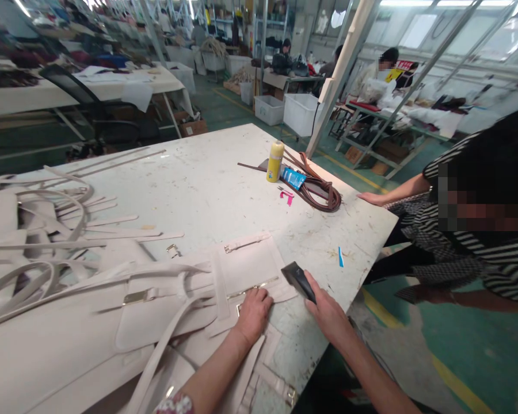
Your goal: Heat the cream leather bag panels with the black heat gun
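Note:
A pale pink leather bag panel [246,264] with gold metal fittings lies on the white worktable [207,184] in front of me. My left hand [252,313] rests on it with curled fingers pressing near a gold clasp. My right hand [326,307] grips a small black tool [297,280], its tip at the panel's right edge. More pale pink bag parts and long straps [69,270] spread over the table's left side.
A yellow bottle [275,161], a blue packet [292,178], a pink clip [286,196] and a coil of brown straps [319,192] sit at the far right. A person in a striped top [479,241] leans on the table's right corner, hand [373,198] flat.

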{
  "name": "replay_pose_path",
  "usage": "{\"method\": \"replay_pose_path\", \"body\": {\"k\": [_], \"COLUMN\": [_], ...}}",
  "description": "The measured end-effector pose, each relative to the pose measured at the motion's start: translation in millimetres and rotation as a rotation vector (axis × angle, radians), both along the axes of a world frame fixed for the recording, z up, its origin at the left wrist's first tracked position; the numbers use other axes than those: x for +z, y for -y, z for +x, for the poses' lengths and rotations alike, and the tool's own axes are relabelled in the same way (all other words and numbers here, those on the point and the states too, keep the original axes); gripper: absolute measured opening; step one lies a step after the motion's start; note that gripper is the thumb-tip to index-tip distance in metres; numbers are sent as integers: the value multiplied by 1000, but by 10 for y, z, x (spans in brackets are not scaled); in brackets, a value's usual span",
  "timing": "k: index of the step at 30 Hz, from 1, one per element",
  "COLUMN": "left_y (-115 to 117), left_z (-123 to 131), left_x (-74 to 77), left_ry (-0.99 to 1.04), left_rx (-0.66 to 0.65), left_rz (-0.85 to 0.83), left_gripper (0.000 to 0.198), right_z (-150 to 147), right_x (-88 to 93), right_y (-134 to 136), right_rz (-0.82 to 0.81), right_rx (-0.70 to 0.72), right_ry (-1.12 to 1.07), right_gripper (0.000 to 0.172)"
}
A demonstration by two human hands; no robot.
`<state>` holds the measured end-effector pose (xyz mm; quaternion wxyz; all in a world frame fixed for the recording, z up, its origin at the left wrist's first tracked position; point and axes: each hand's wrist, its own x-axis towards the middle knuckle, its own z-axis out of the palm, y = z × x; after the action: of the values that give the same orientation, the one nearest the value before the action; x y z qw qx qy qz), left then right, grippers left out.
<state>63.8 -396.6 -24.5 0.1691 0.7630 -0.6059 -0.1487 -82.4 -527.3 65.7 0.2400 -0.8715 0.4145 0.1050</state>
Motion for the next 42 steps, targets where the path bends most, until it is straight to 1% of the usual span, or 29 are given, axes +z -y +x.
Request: {"method": "replay_pose_path", "body": {"k": [4, 6, 7, 8, 10, 12, 14, 16, 19, 21, 23, 25, 27, 30, 34, 37, 40, 42], "left_y": [-59, -81, -85, -85, -77, -66, -60, -58, -60, -64, -67, -69, -69, -71, -77, -78, -72, -65], "left_z": [-263, -344, -358, -355, -319, -277, -252, -243, -240, -237, -234, -233, -235, -238, -234, -223, -211, -204], "left_x": [50, 80, 88, 89, 65, 25, -4, -4, 34, 54, 55, 44, 30, 20, 24, 31, 41, 50], "left_ry": [-51, -52, -52, -53, -59, -75, -89, -104, -118, -123, -135, -144, -148, -154, -168, -173, -193, -204], "left_rx": [-141, -132, -98, -63, -22, -30, -48, -58, -83, -83, -81, -77, -74, -70, -73, -68, -83, -90], "left_rz": [81, 60, 46, 42, 82, 152, 182, 185, 200, 207, 197, 185, 177, 171, 169, 166, 154, 155], "left_gripper": [19, 21, 28, 38, 60, 69, 71, 72, 71, 72, 72, 71, 71, 71, 72, 71, 71, 71], "right_z": [66, 91, 109, 131, 191, 274, 384, 513, 668, 684, 621, 530, 479, 546, 664, 601, 589, 677], "right_x": [112, 147, 152, 149, 119, 70, 17, -28, -60, -56, -39, -22, -14, -17, -5, 10, 3, -14], "right_y": [229, 331, 377, 420, 495, 554, 609, 678, 840, 963, 1050, 1073, 1039, 957, 951, 983, 962, 940], "right_rz": [-15, -16, -12, -6, 9, 19, 16, 19, 51, 58, 53, 75, 119, 149, 108, 109, 69, 22], "right_rx": [-16, -2, 7, 16, 35, 55, 80, 89, 39, -5, -30, -18, 34, 115, 115, 155, 200, 164], "right_ry": [112, 115, 108, 97, 61, 14, -6, 18, 93, 123, 135, 162, 178, 137, 71, 47, 30, 24], "right_gripper": [63, 63, 63, 64, 65, 65, 63, 63, 63, 62, 63, 64, 65, 66, 66, 65, 66, 66]}}
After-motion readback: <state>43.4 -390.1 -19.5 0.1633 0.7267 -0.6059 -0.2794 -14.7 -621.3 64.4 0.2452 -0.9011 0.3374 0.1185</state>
